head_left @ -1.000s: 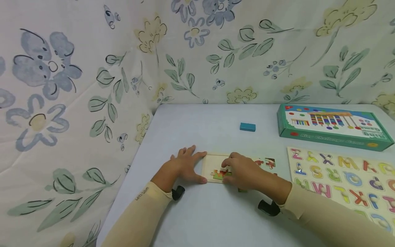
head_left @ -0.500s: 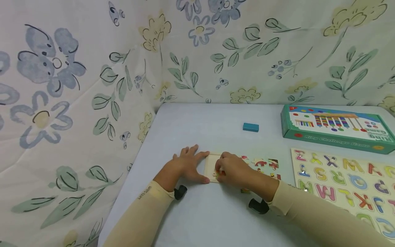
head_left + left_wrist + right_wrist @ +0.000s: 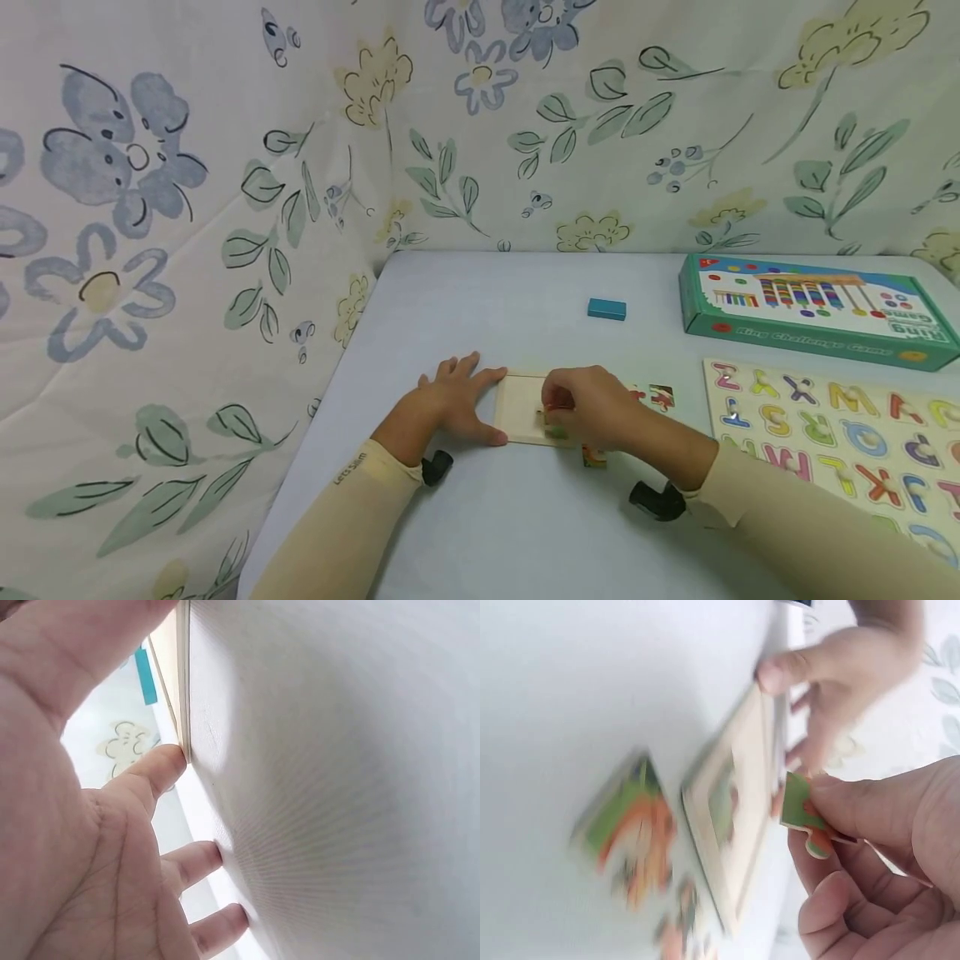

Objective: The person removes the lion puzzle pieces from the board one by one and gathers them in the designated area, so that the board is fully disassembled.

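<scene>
In the head view a shallow wooden puzzle tray (image 3: 519, 408) lies on the table. My left hand (image 3: 453, 406) is at its left side, fingers spread, with thumb and index finger touching its two left corners. In the left wrist view, the index fingertip (image 3: 171, 759) meets the tray's edge. My right hand (image 3: 596, 408) is over the tray's right part. It pinches a green and orange jigsaw piece (image 3: 801, 806) between thumb and fingers, above the tray in the right wrist view. Another greenish piece (image 3: 723, 806), blurred, lies inside the tray.
Loose jigsaw pieces lie right of the tray, including one piece (image 3: 662, 397) and another piece (image 3: 594, 457) nearer me. A blue block (image 3: 607, 309) sits behind. To the right are an alphabet board (image 3: 810, 400) and a green game box (image 3: 817, 333).
My right hand has gone left over the tray, then back right with a jigsaw piece. The tray's left part now shows bare. The left hand stays at the tray.
</scene>
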`<action>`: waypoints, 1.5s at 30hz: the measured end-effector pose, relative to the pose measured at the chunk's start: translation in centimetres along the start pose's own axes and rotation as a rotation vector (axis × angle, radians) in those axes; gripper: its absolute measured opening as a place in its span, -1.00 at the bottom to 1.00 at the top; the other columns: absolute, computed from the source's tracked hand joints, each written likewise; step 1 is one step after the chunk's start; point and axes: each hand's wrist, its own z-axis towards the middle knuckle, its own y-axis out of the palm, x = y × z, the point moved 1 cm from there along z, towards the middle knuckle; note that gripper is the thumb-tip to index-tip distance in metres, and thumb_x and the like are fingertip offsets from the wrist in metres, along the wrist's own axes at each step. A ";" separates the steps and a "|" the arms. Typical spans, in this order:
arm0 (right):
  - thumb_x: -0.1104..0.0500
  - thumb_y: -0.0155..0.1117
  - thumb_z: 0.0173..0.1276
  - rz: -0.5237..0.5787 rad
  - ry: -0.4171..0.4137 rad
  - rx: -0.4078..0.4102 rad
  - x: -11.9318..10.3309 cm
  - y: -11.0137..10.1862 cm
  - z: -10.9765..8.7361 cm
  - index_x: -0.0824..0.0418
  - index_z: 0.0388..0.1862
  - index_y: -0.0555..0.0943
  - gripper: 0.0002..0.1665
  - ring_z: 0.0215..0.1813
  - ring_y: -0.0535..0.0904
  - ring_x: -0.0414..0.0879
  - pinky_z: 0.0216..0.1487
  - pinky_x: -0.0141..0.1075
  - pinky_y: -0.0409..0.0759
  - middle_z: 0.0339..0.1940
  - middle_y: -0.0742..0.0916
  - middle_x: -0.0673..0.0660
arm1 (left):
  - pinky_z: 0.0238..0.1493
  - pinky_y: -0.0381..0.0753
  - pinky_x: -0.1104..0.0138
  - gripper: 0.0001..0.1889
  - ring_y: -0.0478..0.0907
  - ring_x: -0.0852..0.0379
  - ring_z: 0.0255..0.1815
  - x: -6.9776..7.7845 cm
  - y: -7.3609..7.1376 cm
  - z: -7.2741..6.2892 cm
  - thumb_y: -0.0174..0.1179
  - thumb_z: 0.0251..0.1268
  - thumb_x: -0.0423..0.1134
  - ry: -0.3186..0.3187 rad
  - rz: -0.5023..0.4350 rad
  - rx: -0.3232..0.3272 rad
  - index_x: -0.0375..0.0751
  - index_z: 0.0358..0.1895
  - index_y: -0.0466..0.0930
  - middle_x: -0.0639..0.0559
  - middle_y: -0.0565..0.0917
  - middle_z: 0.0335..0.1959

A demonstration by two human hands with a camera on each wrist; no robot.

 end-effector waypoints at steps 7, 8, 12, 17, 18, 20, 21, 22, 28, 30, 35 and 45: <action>0.20 0.51 0.30 -0.004 0.067 -0.008 2.8 -2.4 -3.9 0.00 -0.32 0.62 -0.81 -0.28 0.52 -0.15 -0.28 -0.38 0.57 -0.42 0.63 -0.10 | 0.48 -0.06 -0.43 0.08 -0.22 -0.27 0.70 -0.3 -0.1 0.0 0.44 0.00 0.40 -0.007 0.007 -0.002 0.45 0.62 0.05 -0.02 -0.13 0.72; 0.20 0.52 0.29 -0.005 0.070 -0.013 3.2 -2.5 -4.4 0.00 -0.33 0.62 -0.80 -0.27 0.51 -0.15 -0.28 -0.38 0.56 -0.42 0.63 -0.10 | 0.48 -0.06 -0.43 0.08 -0.22 -0.27 0.70 -0.4 -0.2 -0.1 0.43 0.01 0.41 -0.007 0.008 -0.003 0.45 0.62 0.05 -0.02 -0.13 0.72; 0.20 0.54 0.25 0.007 0.092 -0.034 4.7 -2.5 -5.9 -0.01 -0.34 0.62 -0.78 -0.28 0.51 -0.15 -0.29 -0.41 0.54 -0.43 0.62 -0.10 | 0.47 -0.07 -0.44 0.08 -0.22 -0.29 0.69 -0.5 -0.4 -0.4 0.43 0.02 0.40 0.003 -0.003 -0.007 0.42 0.63 0.05 -0.05 -0.13 0.72; 0.21 0.56 0.23 0.065 0.103 -0.066 5.6 -1.8 -6.8 0.02 -0.36 0.61 -0.77 -0.30 0.53 -0.17 -0.29 -0.42 0.54 -0.44 0.63 -0.11 | 0.46 -0.08 -0.45 0.08 -0.23 -0.30 0.69 -0.7 -0.6 -0.6 0.43 0.03 0.38 0.008 -0.016 -0.012 0.40 0.63 0.05 -0.07 -0.13 0.71; 0.20 0.56 0.23 0.070 0.096 -0.065 5.7 -1.7 -6.9 0.02 -0.36 0.61 -0.77 -0.30 0.53 -0.17 -0.29 -0.42 0.54 -0.44 0.63 -0.11 | 0.47 -0.08 -0.45 0.08 -0.23 -0.29 0.69 -0.8 -0.6 -0.6 0.43 0.04 0.39 0.006 -0.016 -0.013 0.40 0.63 0.04 -0.07 -0.14 0.72; 0.19 0.56 0.23 0.062 0.092 -0.052 5.8 -1.3 -6.9 0.01 -0.36 0.61 -0.77 -0.30 0.52 -0.17 -0.30 -0.42 0.54 -0.44 0.63 -0.12 | 0.46 -0.08 -0.45 0.08 -0.23 -0.30 0.69 -0.9 -0.5 -0.5 0.43 0.04 0.39 0.006 -0.015 -0.010 0.39 0.64 0.04 -0.07 -0.13 0.71; 0.19 0.56 0.24 0.054 0.091 -0.043 5.8 -1.1 -6.8 0.00 -0.36 0.62 -0.78 -0.30 0.52 -0.18 -0.29 -0.41 0.53 -0.44 0.63 -0.12 | 0.46 -0.07 -0.46 0.08 -0.22 -0.30 0.69 -1.0 -0.4 -0.5 0.43 0.04 0.39 0.006 -0.015 -0.008 0.39 0.64 0.04 -0.08 -0.13 0.71; 0.19 0.56 0.24 0.037 0.089 -0.031 5.8 -0.9 -6.8 -0.01 -0.36 0.63 -0.78 -0.29 0.51 -0.18 -0.29 -0.41 0.53 -0.44 0.63 -0.13 | 0.46 -0.07 -0.46 0.09 -0.22 -0.30 0.69 -1.0 -0.3 -0.5 0.43 0.04 0.39 0.005 -0.016 -0.009 0.39 0.64 0.04 -0.07 -0.13 0.71; 0.16 0.59 0.20 -0.096 0.078 0.036 5.6 -0.3 -7.0 -0.08 -0.43 0.65 -0.77 -0.29 0.46 -0.20 -0.25 -0.35 0.50 -0.43 0.60 -0.17 | 0.45 -0.06 -0.47 0.10 -0.21 -0.31 0.69 -1.1 -0.2 -0.4 0.44 0.02 0.39 0.012 -0.023 -0.007 0.38 0.64 0.04 -0.07 -0.12 0.71; 0.16 0.59 0.20 -0.111 0.075 0.039 5.6 -0.3 -7.0 -0.09 -0.45 0.65 -0.76 -0.30 0.46 -0.20 -0.26 -0.35 0.50 -0.43 0.59 -0.17 | 0.45 -0.06 -0.47 0.10 -0.22 -0.31 0.69 -1.1 -0.1 -0.3 0.44 0.02 0.39 0.012 -0.022 -0.005 0.38 0.64 0.04 -0.07 -0.13 0.71; 0.09 0.60 0.20 -0.115 0.080 0.039 5.3 -0.8 -6.5 -0.05 -0.32 0.67 -0.79 -0.26 0.47 -0.17 -0.25 -0.34 0.52 -0.36 0.62 -0.13 | 0.45 -0.06 -0.47 0.10 -0.22 -0.31 0.69 -1.0 -0.1 -0.2 0.44 0.02 0.39 0.013 -0.018 -0.002 0.39 0.64 0.04 -0.07 -0.13 0.71; -0.03 0.59 0.20 -0.189 0.009 0.025 3.1 -0.3 -3.2 0.00 0.00 0.70 -0.59 -0.07 0.48 -0.10 -0.15 -0.24 0.55 -0.08 0.61 0.02 | 0.46 -0.05 -0.45 0.08 -0.21 -0.29 0.69 -0.1 0.0 0.2 0.44 0.02 0.40 0.023 -0.004 -0.002 0.41 0.63 0.06 -0.04 -0.12 0.71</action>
